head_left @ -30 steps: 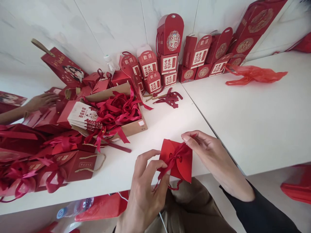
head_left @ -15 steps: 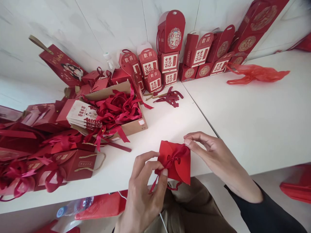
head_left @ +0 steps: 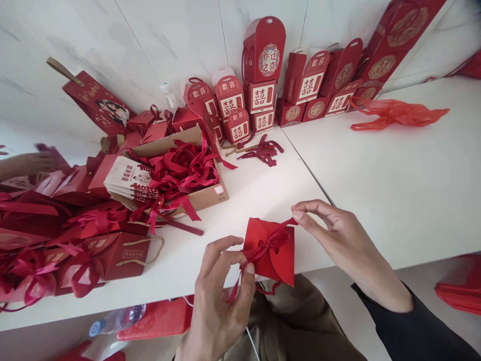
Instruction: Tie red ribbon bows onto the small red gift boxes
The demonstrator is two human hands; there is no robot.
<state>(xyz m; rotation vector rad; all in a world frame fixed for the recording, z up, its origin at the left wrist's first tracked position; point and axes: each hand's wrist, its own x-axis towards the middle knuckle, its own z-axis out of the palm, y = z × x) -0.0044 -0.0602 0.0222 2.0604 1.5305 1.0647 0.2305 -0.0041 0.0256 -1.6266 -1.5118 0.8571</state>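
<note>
A small red paper gift box point(head_left: 276, 258) with curved flaps rests at the front edge of the white table point(head_left: 255, 193). A dark red ribbon point(head_left: 267, 245) is knotted across its top. My left hand point(head_left: 221, 296) pinches the ribbon's lower left end between thumb and forefinger. Thumb and forefinger of my right hand point(head_left: 334, 233) pinch the upper right end, and the ribbon runs stretched between the two hands.
A cardboard box point(head_left: 203, 195) of loose red ribbons and printed cards lies to the left. Red gift bags point(head_left: 112, 258) pile at the far left, where another person's hand point(head_left: 33, 163) shows. Stacked red boxes point(head_left: 259, 95) line the wall, with a red plastic bag point(head_left: 398, 114) on the right table.
My hands have drawn apart, the right one up and right, the left one down, pulling the ribbon tighter. The other person's hand left and came back at the far left.
</note>
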